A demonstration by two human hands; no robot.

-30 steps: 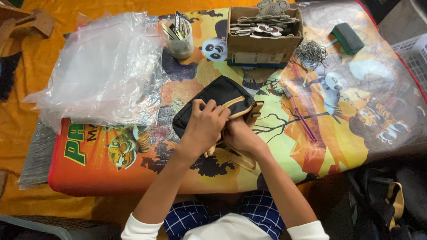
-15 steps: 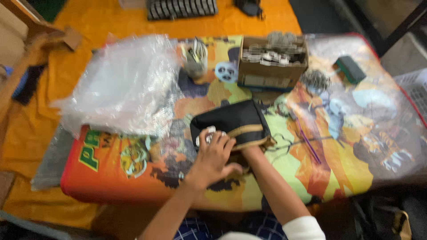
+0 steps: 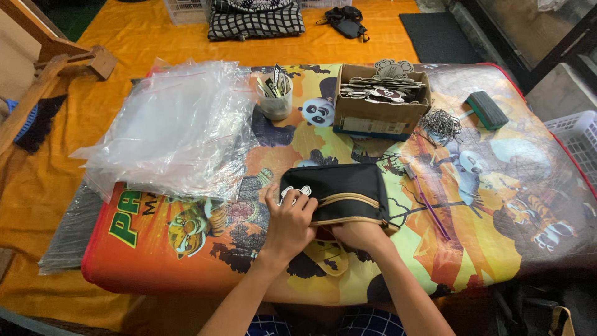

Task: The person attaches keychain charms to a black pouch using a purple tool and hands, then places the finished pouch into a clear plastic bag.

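A black zip pouch (image 3: 339,186) with tan trim lies on the low table near its front edge. My left hand (image 3: 289,221) presses on the pouch's left end, fingers curled over a small white panda-shaped tag (image 3: 296,193). My right hand (image 3: 356,233) grips the pouch's lower edge from beneath, its fingers partly hidden under the fabric.
A stack of clear plastic bags (image 3: 177,130) lies at the left. Behind stand a cup of small tools (image 3: 274,96) and a cardboard box of panda-shaped cutouts (image 3: 380,99). A pile of metal rings (image 3: 440,123), a dark green block (image 3: 487,109) and a purple stick (image 3: 429,205) lie to the right on the printed table cover (image 3: 497,205).
The camera pulled back and tilted up, showing more floor. The pouch turned flatter on the table, and both hands shifted along its lower edge.
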